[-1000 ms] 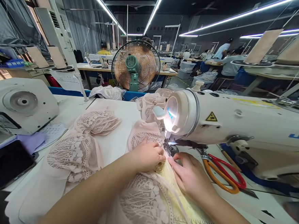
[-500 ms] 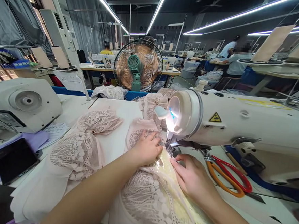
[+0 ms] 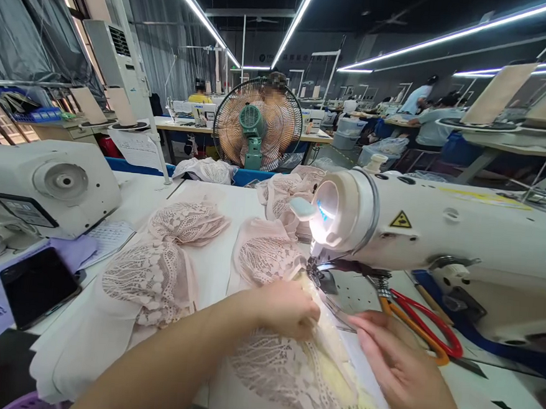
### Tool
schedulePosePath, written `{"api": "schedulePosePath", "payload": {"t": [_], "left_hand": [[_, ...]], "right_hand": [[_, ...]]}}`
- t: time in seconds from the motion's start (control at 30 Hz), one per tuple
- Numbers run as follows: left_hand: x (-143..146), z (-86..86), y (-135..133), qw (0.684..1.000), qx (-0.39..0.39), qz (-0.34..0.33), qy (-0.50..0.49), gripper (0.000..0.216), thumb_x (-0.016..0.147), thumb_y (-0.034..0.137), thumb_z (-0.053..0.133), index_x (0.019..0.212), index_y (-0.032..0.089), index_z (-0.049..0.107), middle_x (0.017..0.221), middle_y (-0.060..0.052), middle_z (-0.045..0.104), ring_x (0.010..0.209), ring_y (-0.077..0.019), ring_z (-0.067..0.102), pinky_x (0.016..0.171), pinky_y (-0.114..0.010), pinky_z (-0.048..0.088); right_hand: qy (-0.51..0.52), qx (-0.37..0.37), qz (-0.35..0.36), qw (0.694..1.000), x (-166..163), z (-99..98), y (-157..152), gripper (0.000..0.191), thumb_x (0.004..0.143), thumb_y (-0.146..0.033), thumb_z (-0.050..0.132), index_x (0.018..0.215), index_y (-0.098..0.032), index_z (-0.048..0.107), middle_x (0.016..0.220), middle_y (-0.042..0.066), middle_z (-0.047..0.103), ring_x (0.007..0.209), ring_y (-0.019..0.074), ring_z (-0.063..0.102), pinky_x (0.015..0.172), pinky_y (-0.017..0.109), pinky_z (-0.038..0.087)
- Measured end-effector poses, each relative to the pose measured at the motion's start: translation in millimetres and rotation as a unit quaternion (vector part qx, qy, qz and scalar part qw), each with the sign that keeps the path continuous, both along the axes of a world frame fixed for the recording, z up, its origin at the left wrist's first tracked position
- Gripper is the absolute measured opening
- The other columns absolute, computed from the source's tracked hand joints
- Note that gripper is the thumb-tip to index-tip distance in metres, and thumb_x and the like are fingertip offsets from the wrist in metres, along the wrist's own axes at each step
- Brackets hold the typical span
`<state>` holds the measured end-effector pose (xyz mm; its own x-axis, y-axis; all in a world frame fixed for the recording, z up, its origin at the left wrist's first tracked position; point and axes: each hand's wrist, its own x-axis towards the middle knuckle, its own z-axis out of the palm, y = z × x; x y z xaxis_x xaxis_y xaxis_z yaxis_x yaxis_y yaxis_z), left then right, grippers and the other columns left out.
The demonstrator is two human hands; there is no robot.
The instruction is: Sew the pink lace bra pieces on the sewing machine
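Note:
My left hand (image 3: 288, 308) is curled closed on a pale pink lace garment (image 3: 280, 370) that lies on the table in front of me. It sits just short of the presser foot (image 3: 317, 273) of a white sewing machine (image 3: 439, 235), whose lamp is lit. A yellowish edge strip of the garment runs from the presser foot toward my right hand (image 3: 399, 370). That hand lies low at the right of the garment, fingers stretched out and slightly blurred, with nothing gripped that I can see.
More pink lace pieces (image 3: 151, 277) lie to the left and behind the needle. Red and orange scissors (image 3: 421, 324) rest under the machine arm. A black phone (image 3: 38, 286) and a second white machine (image 3: 54, 183) stand at left. A fan (image 3: 255, 125) and other workers are behind.
Both hands have drawn back from the presser foot toward me. My left hand went from pressing flat beside the needle to closed on the lace; my right hand slid down and right.

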<state>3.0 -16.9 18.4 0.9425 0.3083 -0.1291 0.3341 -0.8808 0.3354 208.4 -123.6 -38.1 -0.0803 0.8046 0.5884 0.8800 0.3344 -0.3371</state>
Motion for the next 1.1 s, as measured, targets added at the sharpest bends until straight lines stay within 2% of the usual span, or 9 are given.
{"api": "schedulePosePath", "payload": {"t": [0.1, 0.2, 0.3, 0.4, 0.47, 0.67, 0.87, 1.0, 1.1], "left_hand": [[-3.8, -6.1, 10.1, 0.991, -0.092, 0.067, -0.067, 0.01, 0.081, 0.023, 0.057, 0.074, 0.016, 0.058, 0.074, 0.0, 0.059, 0.073, -0.0136, 0.055, 0.064, -0.022, 0.042], [-12.1, -9.1, 22.7, 0.957, -0.151, 0.187, -0.165, 0.015, 0.084, 0.024, 0.049, 0.072, 0.016, 0.052, 0.073, 0.003, 0.055, 0.069, -0.0105, 0.053, 0.061, -0.019, 0.041], [-16.4, -9.5, 28.9, 0.94, -0.103, 0.277, -0.172, 0.016, 0.083, 0.017, 0.042, 0.067, 0.017, 0.047, 0.067, 0.002, 0.051, 0.067, -0.0119, 0.051, 0.06, -0.021, 0.039], [-15.2, -9.5, 28.2, 0.931, -0.044, 0.326, -0.158, 0.014, 0.08, 0.013, 0.042, 0.068, 0.017, 0.048, 0.075, -0.002, 0.053, 0.075, -0.0154, 0.052, 0.066, -0.025, 0.04], [-13.6, -9.5, 26.1, 0.927, -0.012, 0.348, -0.139, 0.011, 0.079, 0.014, 0.043, 0.072, 0.017, 0.051, 0.085, -0.005, 0.055, 0.081, -0.0185, 0.053, 0.069, -0.027, 0.041], [-11.3, -8.6, 20.5, 0.935, 0.035, 0.347, -0.067, 0.018, 0.079, 0.013, 0.043, 0.092, 0.018, 0.055, 0.098, -0.008, 0.056, 0.084, -0.0225, 0.057, 0.066, -0.03, 0.042], [-12.5, -7.1, 16.5, 0.947, 0.06, 0.314, -0.034, 0.038, 0.076, 0.009, 0.043, 0.109, 0.024, 0.053, 0.101, -0.005, 0.054, 0.08, -0.0208, 0.057, 0.062, -0.027, 0.04], [-16.6, -1.3, 15.7, 0.957, 0.048, 0.286, -0.008, 0.031, 0.085, 0.023, 0.043, 0.112, 0.029, 0.055, 0.101, -0.003, 0.055, 0.086, -0.0205, 0.057, 0.066, -0.027, 0.041], [-20.2, 7.6, 13.6, 0.959, 0.005, 0.282, 0.031, 0.031, 0.087, 0.034, 0.044, 0.114, 0.027, 0.055, 0.102, -0.004, 0.058, 0.089, -0.0211, 0.057, 0.072, -0.027, 0.043]], "right_hand": [[0.029, -0.076, 0.003, 0.997, -8.5, -2.3, -17.0, 0.027, 0.089, -0.035, 0.047, 0.111, -0.027, 0.061, 0.103, 0.007, 0.062, 0.094, 0.0199, 0.062, 0.075, 0.028, 0.054], [0.093, -0.17, -0.012, 0.981, -25.8, 1.0, -31.9, 0.043, 0.092, -0.041, 0.041, 0.133, -0.026, 0.044, 0.092, 0.004, 0.063, 0.079, 0.016, 0.062, 0.068, 0.025, 0.052], [0.126, -0.26, 0.052, 0.956, -45.4, 8.4, -37.9, 0.048, 0.094, -0.043, 0.036, 0.138, -0.024, 0.036, 0.077, -0.001, 0.061, 0.065, 0.0133, 0.058, 0.062, 0.023, 0.049], [0.083, -0.315, 0.126, 0.937, -60.6, 14.7, -33.5, 0.038, 0.093, -0.041, 0.036, 0.124, -0.023, 0.049, 0.076, 0.0, 0.061, 0.067, 0.0144, 0.058, 0.064, 0.025, 0.048], [0.035, -0.332, 0.132, 0.933, -66.8, 15.8, -27.4, 0.031, 0.092, -0.039, 0.037, 0.107, -0.022, 0.058, 0.076, 0.001, 0.061, 0.069, 0.0163, 0.058, 0.063, 0.027, 0.047], [-0.006, -0.321, 0.066, 0.945, -73.8, 9.4, -20.3, 0.022, 0.089, -0.03, 0.04, 0.08, -0.023, 0.058, 0.075, 0.001, 0.06, 0.07, 0.0165, 0.058, 0.062, 0.028, 0.044], [-0.133, -0.222, 0.041, 0.965, -86.2, 9.3, -27.7, 0.011, 0.086, -0.024, 0.045, 0.082, -0.025, 0.055, 0.081, 0.0, 0.054, 0.069, 0.0156, 0.055, 0.053, 0.023, 0.039], [-0.231, -0.186, 0.057, 0.953, -83.6, 13.3, -16.4, 0.013, 0.084, -0.017, 0.045, 0.073, -0.022, 0.05, 0.078, 0.0, 0.055, 0.062, 0.0132, 0.053, 0.046, 0.021, 0.034], [-0.253, -0.159, 0.08, 0.951, -71.0, 15.4, -8.3, 0.015, 0.084, -0.013, 0.044, 0.073, -0.02, 0.051, 0.081, 0.001, 0.059, 0.067, 0.015, 0.057, 0.05, 0.023, 0.039]]}}
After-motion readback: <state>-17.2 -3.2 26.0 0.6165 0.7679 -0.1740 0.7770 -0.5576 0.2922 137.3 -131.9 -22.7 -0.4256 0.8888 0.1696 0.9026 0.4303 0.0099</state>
